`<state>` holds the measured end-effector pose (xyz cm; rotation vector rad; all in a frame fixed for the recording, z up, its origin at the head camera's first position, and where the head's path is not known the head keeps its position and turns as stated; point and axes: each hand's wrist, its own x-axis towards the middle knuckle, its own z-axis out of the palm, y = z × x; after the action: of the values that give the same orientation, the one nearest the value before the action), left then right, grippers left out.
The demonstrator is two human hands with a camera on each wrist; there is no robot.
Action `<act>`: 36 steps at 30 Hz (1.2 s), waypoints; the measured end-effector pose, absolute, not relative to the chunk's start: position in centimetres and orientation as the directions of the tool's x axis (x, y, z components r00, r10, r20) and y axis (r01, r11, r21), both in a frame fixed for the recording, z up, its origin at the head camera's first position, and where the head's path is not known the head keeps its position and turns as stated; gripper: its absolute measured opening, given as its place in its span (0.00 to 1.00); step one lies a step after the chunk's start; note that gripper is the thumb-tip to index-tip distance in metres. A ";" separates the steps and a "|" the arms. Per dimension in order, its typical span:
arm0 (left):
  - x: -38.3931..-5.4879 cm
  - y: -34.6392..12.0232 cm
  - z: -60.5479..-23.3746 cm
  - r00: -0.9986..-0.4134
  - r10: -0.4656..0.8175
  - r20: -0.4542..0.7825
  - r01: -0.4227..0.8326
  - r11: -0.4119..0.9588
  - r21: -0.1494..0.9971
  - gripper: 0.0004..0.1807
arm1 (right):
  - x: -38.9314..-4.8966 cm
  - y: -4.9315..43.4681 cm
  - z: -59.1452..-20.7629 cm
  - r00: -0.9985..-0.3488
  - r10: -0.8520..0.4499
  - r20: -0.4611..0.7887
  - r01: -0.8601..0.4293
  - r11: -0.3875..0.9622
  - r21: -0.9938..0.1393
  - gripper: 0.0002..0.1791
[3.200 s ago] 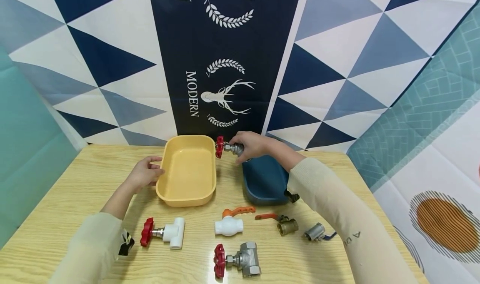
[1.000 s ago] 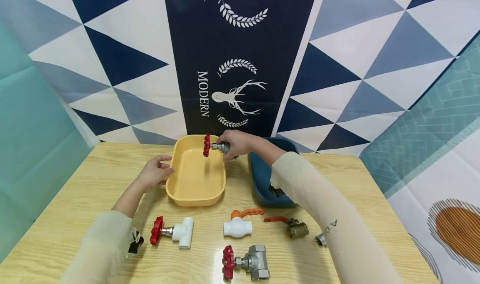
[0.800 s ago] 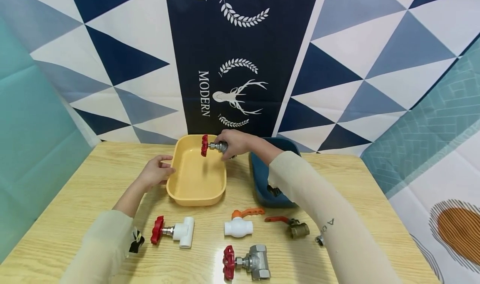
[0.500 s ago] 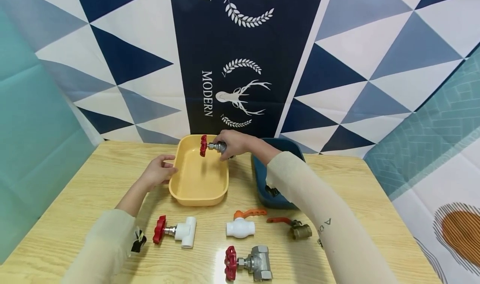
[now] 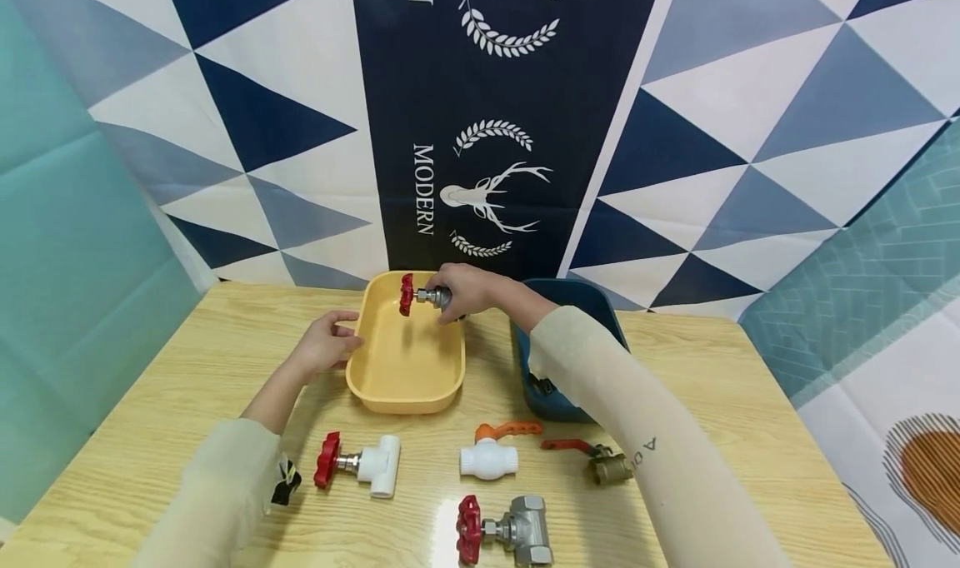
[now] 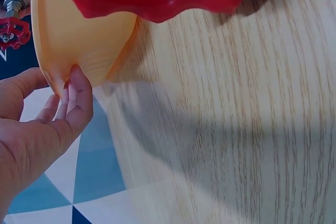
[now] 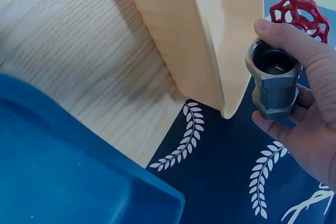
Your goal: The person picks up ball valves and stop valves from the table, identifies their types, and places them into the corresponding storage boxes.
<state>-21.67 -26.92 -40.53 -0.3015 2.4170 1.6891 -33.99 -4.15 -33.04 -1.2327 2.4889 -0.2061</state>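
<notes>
My right hand (image 5: pixel 468 289) grips a metal gate valve (image 7: pixel 275 82) with a red handwheel (image 5: pixel 407 294), above the right side of the yellow bin (image 5: pixel 405 403). In the right wrist view, the thumb lies over the valve body near its threaded opening. At the bin's left side, my left hand (image 5: pixel 326 343) holds the rim, its fingers on the outer wall in the left wrist view. Nearer on the table lie a white tee valve with a red wheel (image 5: pixel 378 465), a white ball valve (image 5: pixel 487 459), a brass ball valve (image 5: pixel 611 469) and another metal gate valve (image 5: pixel 528 530).
A blue bin (image 5: pixel 547 406) stands right of the yellow one, partly behind the right forearm. The wood table (image 5: pixel 187 368) meets a patterned wall cloth (image 5: pixel 495 135) at the back. My right sleeve (image 5: pixel 645 435) crosses over the right side of the table.
The right hand has carried the gate valve left, from between the two bins to above the yellow bin. The left hand stays at the bin. The head view has shifted slightly.
</notes>
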 end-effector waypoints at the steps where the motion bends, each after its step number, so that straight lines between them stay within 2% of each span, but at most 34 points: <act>1: -21.7 -26.9 -40.5 -0.963 -0.065 -0.261 -0.267 0.333 0.904 0.30 | -34.0 -4.2 -33.1 -0.554 -0.796 -0.243 -0.746 0.605 -0.280 0.30; 12: -21.6 -26.9 -40.5 -0.963 -0.064 -0.263 -0.269 0.327 0.906 0.30 | -34.4 -5.3 -34.2 -0.518 -0.827 -0.219 -0.775 0.562 -0.289 0.28; 25: -21.9 -27.0 -40.7 -0.956 -0.073 -0.285 -0.293 0.323 0.900 0.29 | -34.7 -6.3 -35.8 -0.534 -0.814 -0.228 -0.752 0.581 -0.311 0.28; 32: -21.9 -27.3 -41.2 -0.960 -0.066 -0.271 -0.278 0.316 0.907 0.29 | -34.7 -6.9 -36.9 -0.501 -0.834 -0.231 -0.784 0.550 -0.289 0.27; 36: -21.9 -27.2 -41.0 -0.963 -0.065 -0.263 -0.270 0.315 0.910 0.29 | -34.9 -7.1 -37.3 -0.505 -0.836 -0.215 -0.792 0.548 -0.270 0.27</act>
<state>-21.90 -27.24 -41.01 -0.3088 2.3979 1.7131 -34.94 -7.07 -37.35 -1.3431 2.4694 -0.1948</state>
